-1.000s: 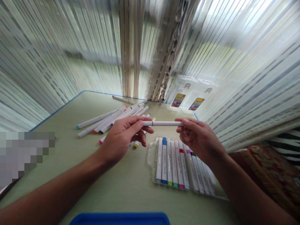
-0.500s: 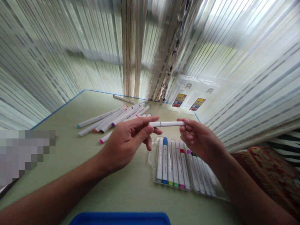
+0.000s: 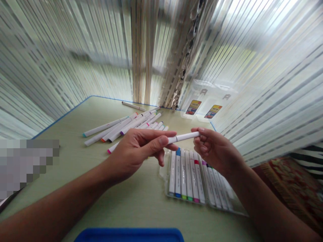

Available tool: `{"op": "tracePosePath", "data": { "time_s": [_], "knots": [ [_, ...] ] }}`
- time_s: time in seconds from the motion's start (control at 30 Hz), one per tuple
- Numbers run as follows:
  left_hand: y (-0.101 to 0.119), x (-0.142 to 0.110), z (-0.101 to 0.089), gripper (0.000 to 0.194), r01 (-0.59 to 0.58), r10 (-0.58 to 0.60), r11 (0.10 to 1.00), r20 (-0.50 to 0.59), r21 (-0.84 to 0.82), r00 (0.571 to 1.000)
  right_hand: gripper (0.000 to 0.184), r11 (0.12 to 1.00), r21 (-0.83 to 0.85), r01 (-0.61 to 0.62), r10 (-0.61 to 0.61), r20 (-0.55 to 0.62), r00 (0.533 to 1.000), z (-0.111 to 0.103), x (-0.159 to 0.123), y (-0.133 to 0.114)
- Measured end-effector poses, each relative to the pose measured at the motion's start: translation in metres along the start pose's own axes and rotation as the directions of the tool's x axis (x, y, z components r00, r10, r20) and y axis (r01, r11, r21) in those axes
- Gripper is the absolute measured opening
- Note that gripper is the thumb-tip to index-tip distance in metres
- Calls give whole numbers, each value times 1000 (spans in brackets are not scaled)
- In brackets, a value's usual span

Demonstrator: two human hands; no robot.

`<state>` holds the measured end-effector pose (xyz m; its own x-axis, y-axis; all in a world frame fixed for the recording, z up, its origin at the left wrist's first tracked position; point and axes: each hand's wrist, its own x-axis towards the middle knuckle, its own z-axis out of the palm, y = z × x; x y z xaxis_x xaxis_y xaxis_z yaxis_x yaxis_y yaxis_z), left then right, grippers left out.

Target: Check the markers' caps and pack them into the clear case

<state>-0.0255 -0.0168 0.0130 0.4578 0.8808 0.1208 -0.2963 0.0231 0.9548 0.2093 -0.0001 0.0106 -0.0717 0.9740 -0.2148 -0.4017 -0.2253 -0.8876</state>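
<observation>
A white marker (image 3: 185, 136) with a thin dark ring is held in the air between both hands, its right end slightly higher. My left hand (image 3: 143, 144) pinches the ringed end between thumb and fingers. The tip of the other end sits in the fingers of my right hand (image 3: 214, 148), closed on it. Below and between the hands lies a clear plastic case (image 3: 165, 188) with a row of white markers (image 3: 185, 178) in each of its two halves. My right forearm covers part of the right half.
Loose markers (image 3: 118, 127) lie in a pile at the far left of the green table (image 3: 121, 208). Two clear cases with labels (image 3: 193, 107) stand at the back by the string curtain (image 3: 106, 50). A blue edge (image 3: 128, 235) shows at the front, patterned fabric (image 3: 297, 188) at right.
My left hand has moved right along the marker, towards my right hand. The marker has tilted, its left end now lower. My right hand has barely moved.
</observation>
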Motion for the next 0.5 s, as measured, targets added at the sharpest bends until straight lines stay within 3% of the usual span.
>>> {"op": "tracePosePath", "data": {
  "time_s": [0.3,0.5],
  "knots": [
    [-2,3,-3,24,-10,71,964,-220,264,973,14,962,-195,189,-177,76,981,-2,-3,5],
    [-2,6,-4,22,31,47,944,-226,328,973,15,950,-243,195,-181,76,980,-1,-4,6]
  ]
}}
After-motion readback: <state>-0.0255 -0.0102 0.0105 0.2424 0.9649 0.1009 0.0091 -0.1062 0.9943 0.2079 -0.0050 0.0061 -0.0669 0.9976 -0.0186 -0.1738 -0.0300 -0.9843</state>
